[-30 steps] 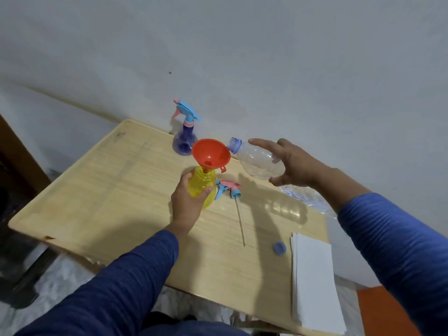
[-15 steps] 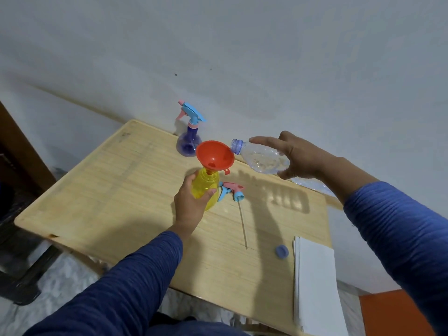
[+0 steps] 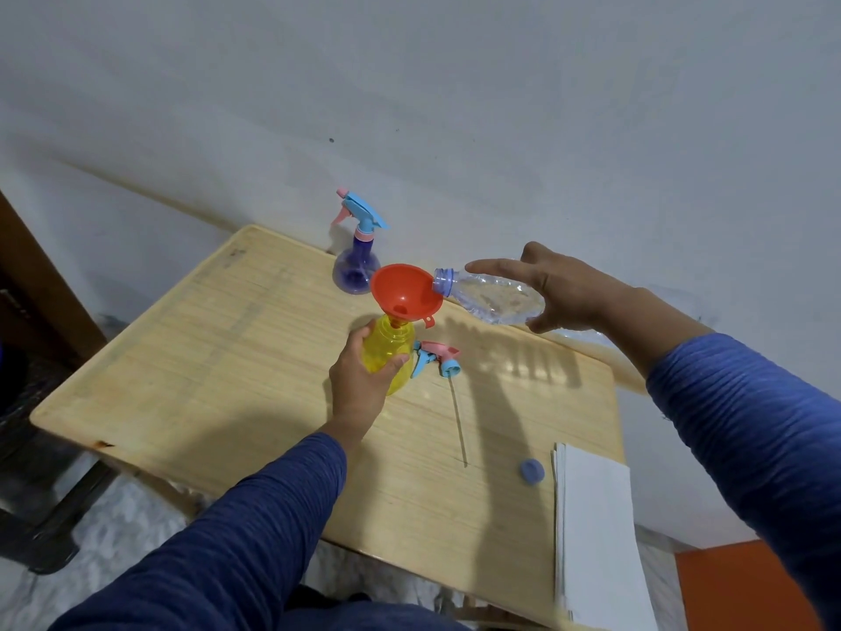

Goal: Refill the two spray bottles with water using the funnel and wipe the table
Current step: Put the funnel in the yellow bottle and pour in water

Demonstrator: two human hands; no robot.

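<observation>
My left hand [image 3: 362,384] grips the yellow spray bottle [image 3: 391,350], which stands on the wooden table [image 3: 218,371] without its head. An orange funnel [image 3: 402,291] sits in the bottle's neck. My right hand [image 3: 569,293] holds a clear water bottle [image 3: 493,298] tipped sideways, its open mouth over the funnel's right rim. The yellow bottle's pink and blue spray head [image 3: 437,357] lies on the table just right of it, its thin tube trailing toward me. A purple spray bottle [image 3: 357,266] with its head on stands behind the funnel near the wall.
A small blue cap [image 3: 531,471] lies on the table at the right. Beside it a stack of white paper towels [image 3: 596,526] reaches the near right corner. Crumpled clear plastic [image 3: 587,334] lies by the wall behind my right wrist.
My right hand has lowered and tipped the water bottle, bringing its mouth onto the funnel's rim. My left hand keeps its hold on the yellow bottle.
</observation>
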